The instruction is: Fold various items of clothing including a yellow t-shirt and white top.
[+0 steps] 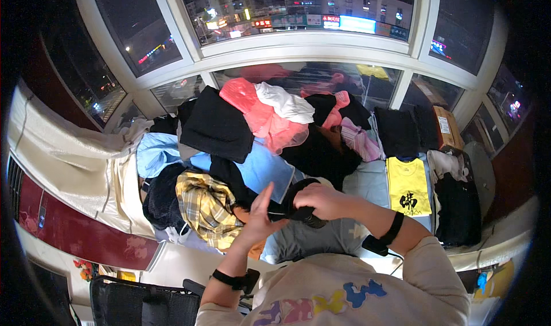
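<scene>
My right hand (316, 200) grips a dark, bunched piece of clothing (299, 196), its fingers curled over the cloth. To its left, my left hand (261, 218) has its fingers spread and its thumb towards the same cloth; whether it touches the cloth is hard to tell. Just left of the left hand lies a yellow plaid shirt (206, 205). A blue cloth (264, 168) and a black garment (327, 153) lie beyond the hands. Grey fabric (308, 240) spreads beneath them, close to my body.
Behind are folded black cloth (217, 125), pink sheer cloth (267, 119) and white cloth (286, 102). A folded yellow T-shirt (407, 181), black clothes (458, 209) and a cardboard box (447, 128) are at right. Windows rise behind; a black mesh chair (137, 302) stands lower left.
</scene>
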Demonstrator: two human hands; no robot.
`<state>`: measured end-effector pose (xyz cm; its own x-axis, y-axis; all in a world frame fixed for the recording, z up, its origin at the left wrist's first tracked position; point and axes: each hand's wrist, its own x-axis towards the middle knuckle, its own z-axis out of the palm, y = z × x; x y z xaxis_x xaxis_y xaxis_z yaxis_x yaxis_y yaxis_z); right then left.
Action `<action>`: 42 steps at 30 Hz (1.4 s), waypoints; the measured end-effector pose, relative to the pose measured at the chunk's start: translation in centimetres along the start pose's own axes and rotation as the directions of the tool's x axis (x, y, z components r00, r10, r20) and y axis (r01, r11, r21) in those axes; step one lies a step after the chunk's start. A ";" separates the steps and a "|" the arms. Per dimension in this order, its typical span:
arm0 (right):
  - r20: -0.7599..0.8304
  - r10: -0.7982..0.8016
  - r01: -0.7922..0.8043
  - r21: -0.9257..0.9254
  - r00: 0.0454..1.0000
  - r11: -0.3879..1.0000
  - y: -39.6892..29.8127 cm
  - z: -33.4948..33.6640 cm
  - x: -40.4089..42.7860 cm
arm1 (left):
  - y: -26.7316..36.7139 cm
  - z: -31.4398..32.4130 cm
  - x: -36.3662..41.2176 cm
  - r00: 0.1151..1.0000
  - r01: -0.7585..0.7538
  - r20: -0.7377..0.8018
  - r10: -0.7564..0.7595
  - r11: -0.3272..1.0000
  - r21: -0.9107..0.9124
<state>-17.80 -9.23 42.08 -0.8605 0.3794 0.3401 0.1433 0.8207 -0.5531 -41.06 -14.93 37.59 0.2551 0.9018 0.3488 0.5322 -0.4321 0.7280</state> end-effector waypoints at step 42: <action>-0.683 0.474 -0.646 0.004 0.556 0.763 3.4 -6.7 -5.8 | 0.6 -8.6 3.2 0.931 0.291 -0.053 -0.361 0.823 -0.487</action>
<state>-9.00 -5.81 43.36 -0.0764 0.8915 0.4466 0.6632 0.3799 -0.6449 -46.81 -12.29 44.21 0.0022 0.9956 0.0932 0.1191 -0.0928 0.9885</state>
